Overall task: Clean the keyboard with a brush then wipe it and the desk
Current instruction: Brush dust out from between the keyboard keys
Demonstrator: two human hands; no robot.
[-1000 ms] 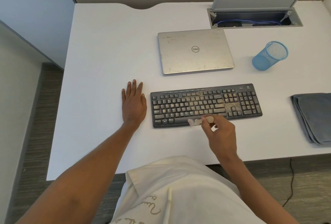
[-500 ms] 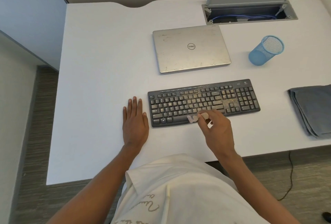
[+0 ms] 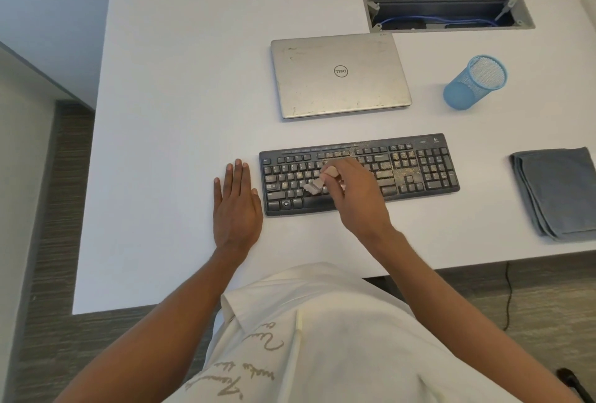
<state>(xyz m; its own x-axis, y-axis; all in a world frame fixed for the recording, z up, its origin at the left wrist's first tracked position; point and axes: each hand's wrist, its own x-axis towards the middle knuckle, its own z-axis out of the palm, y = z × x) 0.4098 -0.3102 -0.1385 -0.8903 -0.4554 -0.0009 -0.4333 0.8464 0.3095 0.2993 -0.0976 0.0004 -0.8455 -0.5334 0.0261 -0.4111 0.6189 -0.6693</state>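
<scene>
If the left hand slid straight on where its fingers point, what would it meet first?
Probably nothing: the left hand points across bare desk, left of keyboard and laptop, to the far edge.

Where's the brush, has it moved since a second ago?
Yes. Against the keyboard, the brush in the right hand went left and from the front edge onto the middle rows.

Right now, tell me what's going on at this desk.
A person is brushing a black keyboard. The right hand pinches a small brush, its bristles down on the left-middle keys. The left hand lies flat on the white desk beside the keyboard's left end. Yellowish grit covers the keys to the right of the brush. A folded grey cloth lies to the right, in neither hand, so wiping has not begun.
</scene>
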